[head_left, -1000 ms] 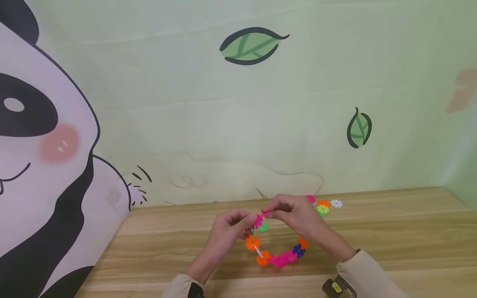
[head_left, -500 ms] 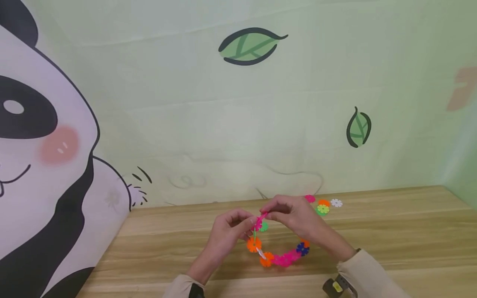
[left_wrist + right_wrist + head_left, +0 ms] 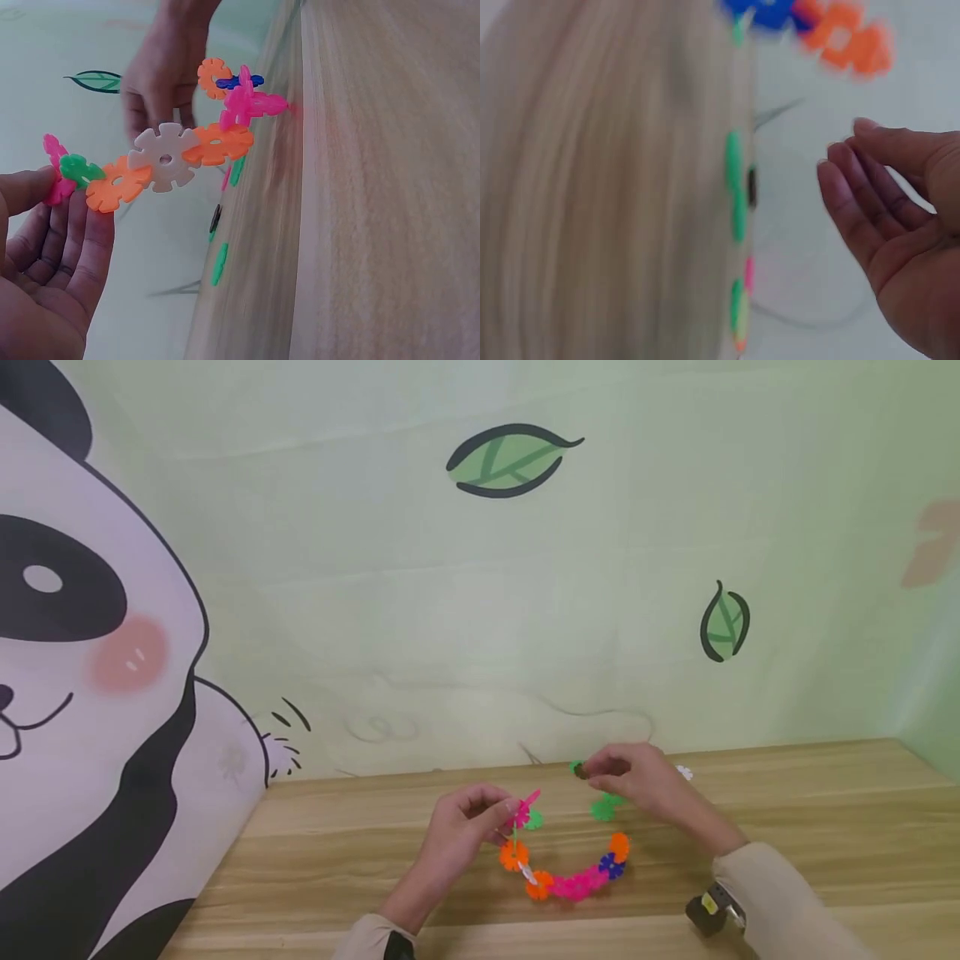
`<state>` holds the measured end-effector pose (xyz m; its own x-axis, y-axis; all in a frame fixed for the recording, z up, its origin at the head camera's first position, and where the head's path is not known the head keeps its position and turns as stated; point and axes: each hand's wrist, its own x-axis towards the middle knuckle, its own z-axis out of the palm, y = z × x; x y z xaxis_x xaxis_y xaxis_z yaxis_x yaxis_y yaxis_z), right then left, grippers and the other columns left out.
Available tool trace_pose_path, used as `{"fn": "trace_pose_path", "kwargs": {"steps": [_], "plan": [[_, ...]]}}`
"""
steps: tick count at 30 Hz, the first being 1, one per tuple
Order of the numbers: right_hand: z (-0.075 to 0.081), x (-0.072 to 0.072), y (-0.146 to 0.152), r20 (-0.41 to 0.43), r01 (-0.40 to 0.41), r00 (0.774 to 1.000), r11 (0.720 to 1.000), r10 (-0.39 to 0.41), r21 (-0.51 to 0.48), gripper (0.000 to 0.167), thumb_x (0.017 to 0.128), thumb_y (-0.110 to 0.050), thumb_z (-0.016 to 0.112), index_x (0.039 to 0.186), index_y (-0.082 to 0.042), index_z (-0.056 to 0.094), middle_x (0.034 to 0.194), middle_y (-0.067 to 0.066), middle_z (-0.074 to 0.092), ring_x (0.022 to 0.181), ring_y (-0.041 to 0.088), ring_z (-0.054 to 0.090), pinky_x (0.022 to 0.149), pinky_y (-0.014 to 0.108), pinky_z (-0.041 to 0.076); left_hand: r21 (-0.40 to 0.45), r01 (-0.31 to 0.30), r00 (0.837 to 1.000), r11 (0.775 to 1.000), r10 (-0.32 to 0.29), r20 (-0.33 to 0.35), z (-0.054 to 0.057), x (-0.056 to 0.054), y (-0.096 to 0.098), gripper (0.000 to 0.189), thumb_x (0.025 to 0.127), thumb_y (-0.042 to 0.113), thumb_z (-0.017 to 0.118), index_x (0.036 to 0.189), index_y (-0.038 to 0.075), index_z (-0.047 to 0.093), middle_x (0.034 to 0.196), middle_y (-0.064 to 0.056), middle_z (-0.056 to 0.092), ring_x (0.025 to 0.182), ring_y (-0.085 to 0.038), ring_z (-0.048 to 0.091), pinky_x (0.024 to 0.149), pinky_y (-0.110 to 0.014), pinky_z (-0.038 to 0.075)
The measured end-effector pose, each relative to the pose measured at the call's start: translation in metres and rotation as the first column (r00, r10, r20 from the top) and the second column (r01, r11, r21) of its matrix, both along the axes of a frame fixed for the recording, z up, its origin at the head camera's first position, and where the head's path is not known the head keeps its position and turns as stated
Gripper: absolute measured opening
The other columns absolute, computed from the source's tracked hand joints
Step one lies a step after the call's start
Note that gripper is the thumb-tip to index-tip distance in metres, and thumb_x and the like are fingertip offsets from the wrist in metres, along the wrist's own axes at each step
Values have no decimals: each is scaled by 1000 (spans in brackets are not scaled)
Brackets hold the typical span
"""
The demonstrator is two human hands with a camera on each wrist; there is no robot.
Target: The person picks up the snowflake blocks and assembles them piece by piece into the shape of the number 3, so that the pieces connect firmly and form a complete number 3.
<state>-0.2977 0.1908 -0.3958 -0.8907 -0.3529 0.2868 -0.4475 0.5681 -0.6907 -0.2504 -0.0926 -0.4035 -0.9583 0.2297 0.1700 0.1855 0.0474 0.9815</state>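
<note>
My left hand (image 3: 467,817) pinches a pink notched snowflake disc (image 3: 52,148) at one end of a linked chain of such discs. From there the chain curves through a green disc (image 3: 79,170), an orange disc (image 3: 105,196), a white disc (image 3: 178,142) and another orange disc (image 3: 232,145). Clustered pink discs (image 3: 576,886), a blue disc (image 3: 612,870) and an orange disc (image 3: 619,846) form its far end. Over the back of the table, my right hand (image 3: 643,781) holds nothing; its fingers are loosely bent in the right wrist view, apart from the chain.
Loose green discs (image 3: 602,811) lie below the right hand, and a brown disc (image 3: 580,770) overlaps its fingertips in the head view. Another green disc (image 3: 535,820) lies behind the chain. A white disc (image 3: 685,772) sits farther right on the wooden table (image 3: 810,827), before a printed backdrop (image 3: 375,568).
My right hand has let go of the pink piece at the chain's left end and moved right, toward the loose discs. My left hand keeps its pinch with little movement.
</note>
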Motion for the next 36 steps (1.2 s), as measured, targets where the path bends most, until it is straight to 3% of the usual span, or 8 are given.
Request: {"fn": "trace_pose_path", "kwargs": {"steps": [7,12,18,23,29,36], "plan": [[-21,-13,17,22,-69,998,987,67,142,13,89,-4,81,101,0,78,88,-1,72,81,14,59,72,29,54,-4,-1,1000,1000,1,9,-1,0,-1,19,101,13,73,106,-5,73,86,-7,71,76,-18,66,69,-27,62],[-24,-15,16,37,-98,995,975,93,199,19,86,-11,88,99,-2,79,81,-5,66,76,12,55,68,28,51,-3,2,1000,1000,-1,13,-2,-1,-1,18,100,12,74,105,-6,73,86,-7,71,76,-18,66,68,-27,62],[-22,-14,12,51,-77,996,966,67,245,17,85,-10,90,95,-4,78,83,-4,67,77,13,57,70,30,53,-8,2,1000,1000,-2,7,-1,-1,-1,21,101,16,74,106,-5,73,86,-7,71,77,-19,66,69,-28,62],[-22,-12,9,95,-31,995,966,7,256,22,82,-8,91,95,-3,74,90,1,69,85,18,62,80,39,60,-2,10,1000,1000,-10,7,-1,0,0,21,100,16,76,105,-4,73,87,-7,71,78,-21,67,70,-28,62],[-22,-5,7,145,26,988,979,-56,201,27,82,-4,89,98,-4,69,92,3,66,86,20,62,81,40,59,-9,9,1000,1000,-9,1,-1,1,0,22,100,17,75,107,-4,74,87,-6,71,78,-20,67,69,-28,62],[-5,7,2,107,9,994,1000,-9,3,8,95,-3,75,103,-3,72,90,2,69,80,19,64,71,33,60,1,-8,1000,1000,8,-5,1,1,-2,21,99,15,77,105,-5,74,87,-7,71,77,-18,67,69,-27,62]]}}
